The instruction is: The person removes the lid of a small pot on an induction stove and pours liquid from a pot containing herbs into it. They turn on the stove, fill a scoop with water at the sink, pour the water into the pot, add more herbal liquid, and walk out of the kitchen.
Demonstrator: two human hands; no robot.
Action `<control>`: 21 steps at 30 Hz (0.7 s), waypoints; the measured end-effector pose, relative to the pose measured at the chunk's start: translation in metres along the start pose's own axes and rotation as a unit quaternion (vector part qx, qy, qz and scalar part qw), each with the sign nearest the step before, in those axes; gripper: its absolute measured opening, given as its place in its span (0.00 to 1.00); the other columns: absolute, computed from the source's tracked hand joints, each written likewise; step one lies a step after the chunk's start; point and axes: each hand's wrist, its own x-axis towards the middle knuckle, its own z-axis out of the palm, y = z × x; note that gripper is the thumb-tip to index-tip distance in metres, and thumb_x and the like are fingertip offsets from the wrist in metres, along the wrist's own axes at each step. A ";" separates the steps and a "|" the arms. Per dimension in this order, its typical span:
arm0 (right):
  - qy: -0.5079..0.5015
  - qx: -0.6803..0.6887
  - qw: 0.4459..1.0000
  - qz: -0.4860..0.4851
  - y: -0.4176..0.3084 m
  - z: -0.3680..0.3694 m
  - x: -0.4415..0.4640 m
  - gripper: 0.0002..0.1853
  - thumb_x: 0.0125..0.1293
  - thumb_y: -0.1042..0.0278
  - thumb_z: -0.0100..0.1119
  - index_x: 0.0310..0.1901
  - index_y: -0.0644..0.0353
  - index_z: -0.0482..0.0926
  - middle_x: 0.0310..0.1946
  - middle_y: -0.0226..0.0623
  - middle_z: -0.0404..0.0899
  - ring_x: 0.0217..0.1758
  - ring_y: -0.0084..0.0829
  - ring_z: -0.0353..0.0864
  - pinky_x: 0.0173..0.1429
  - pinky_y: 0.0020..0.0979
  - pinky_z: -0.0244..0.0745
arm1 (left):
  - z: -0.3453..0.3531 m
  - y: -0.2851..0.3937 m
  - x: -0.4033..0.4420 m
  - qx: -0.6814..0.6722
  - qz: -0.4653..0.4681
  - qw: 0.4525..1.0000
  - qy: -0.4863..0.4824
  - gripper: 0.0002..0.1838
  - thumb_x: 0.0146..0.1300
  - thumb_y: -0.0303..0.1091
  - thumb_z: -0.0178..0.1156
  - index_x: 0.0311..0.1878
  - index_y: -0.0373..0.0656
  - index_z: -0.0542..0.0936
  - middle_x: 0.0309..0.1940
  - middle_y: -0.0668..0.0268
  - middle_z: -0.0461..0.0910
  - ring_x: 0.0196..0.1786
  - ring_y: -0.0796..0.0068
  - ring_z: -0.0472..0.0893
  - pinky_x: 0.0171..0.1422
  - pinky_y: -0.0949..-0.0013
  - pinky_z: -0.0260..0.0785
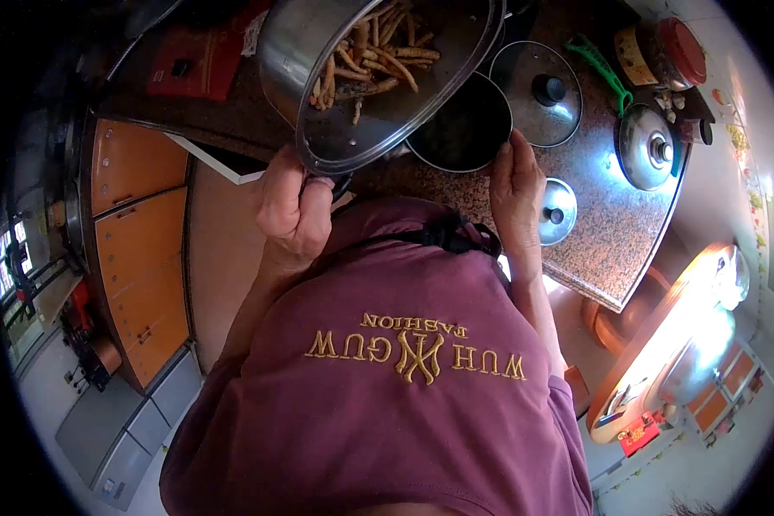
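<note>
Held the wide stainless-steel pot [279,77] of thin brown stick-like pieces [374,64] aslant, cut off at the top of the view, hiding the left side of the round dark pot [469,133] on the speckled granite counter [606,241]. Clenched left hand [294,206] around a mostly hidden black handle [342,184]; laid right hand [518,172] against the dark pot's rim, but could not tell its grip or make out the shadowed interior.
</note>
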 end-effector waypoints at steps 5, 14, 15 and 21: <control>0.005 -0.002 1.000 -0.006 0.001 0.001 0.000 0.16 0.68 0.68 0.49 0.56 0.61 0.72 0.43 0.58 0.78 0.46 0.56 0.79 0.46 0.48 0.74 | -0.001 0.000 0.000 -0.020 -0.012 1.000 -0.003 0.11 0.51 0.16 0.50 0.38 0.30 0.76 0.29 0.56 0.76 0.27 0.63 0.75 0.32 0.69 0.69; 0.043 -0.047 0.996 -0.068 0.005 0.005 0.002 0.14 0.71 0.68 0.47 0.52 0.67 0.74 0.23 0.41 0.79 0.26 0.27 0.80 0.31 0.28 0.73 | -0.002 0.003 0.007 -0.055 -0.069 0.996 0.014 0.12 0.51 0.16 0.47 0.37 0.30 0.77 0.25 0.65 0.78 0.26 0.79 0.74 0.32 0.76 0.67; 0.040 -0.047 0.996 -0.058 0.001 0.004 0.001 0.14 0.71 0.68 0.47 0.52 0.67 0.74 0.23 0.42 0.79 0.26 0.27 0.80 0.31 0.28 0.73 | -0.003 0.002 0.007 -0.055 -0.068 0.996 0.016 0.12 0.51 0.16 0.47 0.37 0.30 0.77 0.25 0.65 0.78 0.26 0.79 0.74 0.32 0.76 0.67; 0.009 -0.008 1.000 0.017 -0.010 -0.001 0.001 0.16 0.70 0.67 0.48 0.55 0.65 0.73 0.41 0.58 0.80 0.44 0.52 0.82 0.45 0.44 0.75 | -0.012 -0.007 0.022 -0.311 -0.380 0.860 0.142 0.11 0.52 0.21 0.47 0.36 0.31 0.77 0.28 0.61 0.79 0.25 0.76 0.74 0.33 0.75 0.67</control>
